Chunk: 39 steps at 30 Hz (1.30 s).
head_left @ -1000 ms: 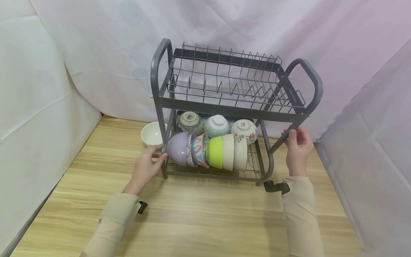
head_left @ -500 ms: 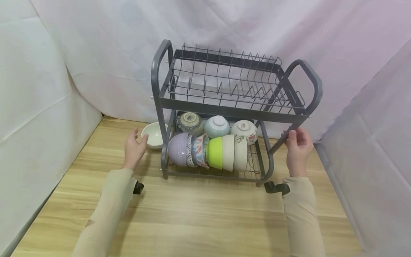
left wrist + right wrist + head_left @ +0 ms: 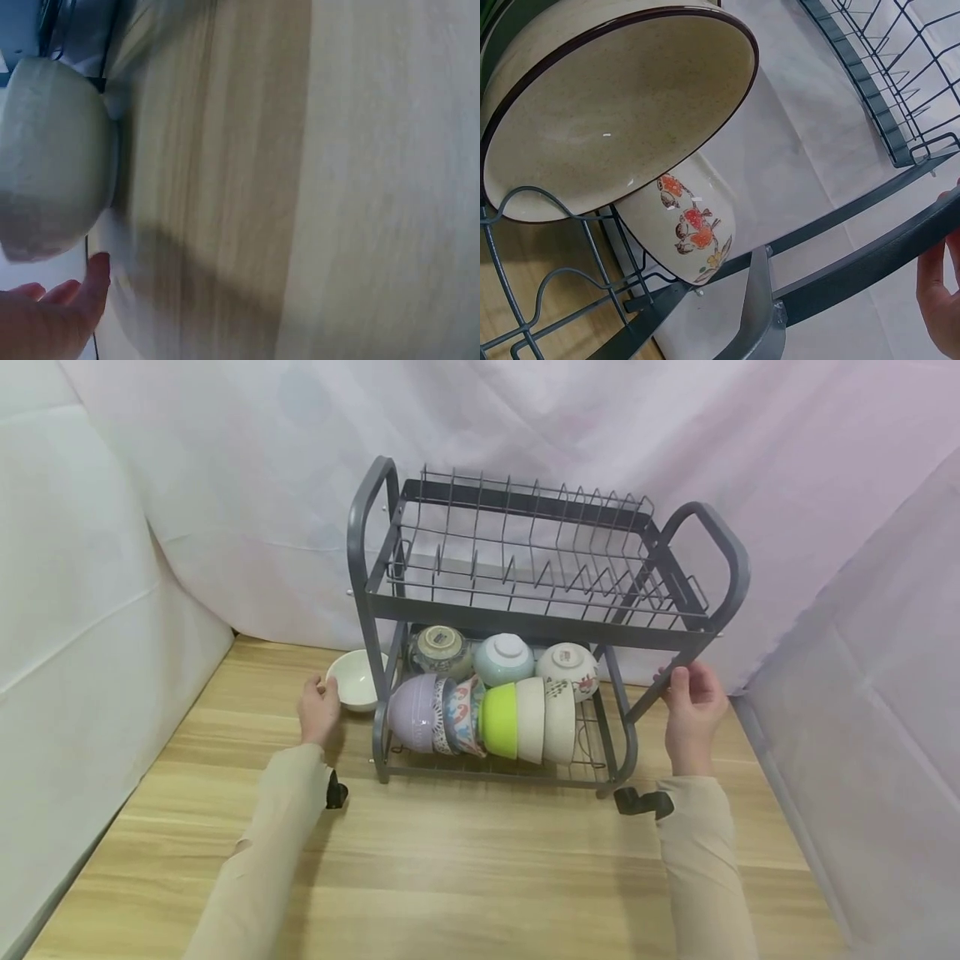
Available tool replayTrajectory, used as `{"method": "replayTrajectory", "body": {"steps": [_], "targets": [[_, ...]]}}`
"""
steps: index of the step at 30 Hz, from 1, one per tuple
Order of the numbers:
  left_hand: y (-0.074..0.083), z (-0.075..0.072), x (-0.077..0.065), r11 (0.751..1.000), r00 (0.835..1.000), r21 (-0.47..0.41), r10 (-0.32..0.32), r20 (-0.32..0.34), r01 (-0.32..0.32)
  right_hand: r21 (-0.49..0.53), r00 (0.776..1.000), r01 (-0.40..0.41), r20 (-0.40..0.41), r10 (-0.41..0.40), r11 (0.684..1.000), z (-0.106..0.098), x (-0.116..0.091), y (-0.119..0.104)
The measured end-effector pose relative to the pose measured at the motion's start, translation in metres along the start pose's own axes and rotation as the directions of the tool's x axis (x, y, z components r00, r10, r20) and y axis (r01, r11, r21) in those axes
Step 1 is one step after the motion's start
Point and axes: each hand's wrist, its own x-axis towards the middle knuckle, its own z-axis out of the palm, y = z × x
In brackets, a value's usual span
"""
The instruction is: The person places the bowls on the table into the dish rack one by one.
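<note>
A small white bowl [image 3: 354, 682] stands upright on the table left of a dark grey two-tier dish rack [image 3: 540, 612]. My left hand [image 3: 318, 710] is at the left side of this bowl; in the left wrist view, its fingers [image 3: 91, 289] reach out just beside the bowl's wall. My right hand [image 3: 693, 714] grips the rack's right front post, thumb in front. On the lower tier, a purple bowl [image 3: 412, 713], patterned bowls [image 3: 463, 714], a lime green bowl [image 3: 499, 720] and cream bowls [image 3: 558, 722] lie tipped on their sides in a front row.
Behind them, a dark patterned bowl [image 3: 438, 652], a pale blue bowl [image 3: 504, 660] and a white floral bowl [image 3: 568, 668] rest upside down. The upper tier has wire dividers [image 3: 525, 560]. White cloth [image 3: 247, 527] encloses the wooden table [image 3: 480, 868] at the back and sides.
My left hand has let go of the rack's left front post and moved left to the white bowl. My right hand stays on the right post.
</note>
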Motion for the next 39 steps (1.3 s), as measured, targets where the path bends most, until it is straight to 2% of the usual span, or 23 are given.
{"method": "replayTrajectory", "body": {"steps": [4, 9, 11, 16, 20, 26, 31, 39], "targets": [[-0.002, 0.008, 0.001, 0.999, 0.999, -0.041, -0.007, -0.034, 0.005, -0.003, 1.000, 0.011, 0.015, -0.011, 1.000, 0.001, -0.001, 0.000], [-0.005, 0.015, 0.004, 0.999, 0.995, -0.022, 0.048, -0.083, -0.050, -0.038, 0.999, 0.024, 0.024, -0.023, 0.999, 0.000, 0.000, -0.001], [-0.007, 0.015, 0.005, 0.998, 0.995, 0.003, 0.059, -0.086, -0.059, -0.045, 0.999, 0.026, 0.026, -0.025, 0.999, 0.000, -0.001, -0.001], [-0.008, 0.013, 0.005, 0.999, 0.995, 0.041, 0.031, -0.091, -0.028, -0.025, 0.999, 0.033, 0.037, -0.032, 0.999, 0.001, -0.001, 0.000], [-0.008, 0.010, 0.003, 0.999, 0.994, 0.030, 0.029, -0.105, -0.026, -0.028, 0.999, 0.032, 0.033, -0.031, 0.999, 0.000, 0.000, 0.000], [-0.010, -0.006, -0.011, 0.997, 0.988, -0.007, 0.072, -0.136, -0.073, -0.011, 1.000, 0.016, 0.017, -0.016, 1.000, 0.000, 0.000, 0.000], [-0.010, -0.027, -0.027, 0.992, 0.986, 0.032, 0.122, -0.111, -0.119, -0.022, 1.000, 0.014, 0.008, -0.013, 1.000, -0.001, 0.000, 0.000], [-0.012, -0.061, -0.054, 0.984, 0.983, 0.069, 0.169, -0.075, -0.164, -0.030, 1.000, 0.008, 0.008, -0.008, 1.000, 0.000, 0.000, 0.001]]}}
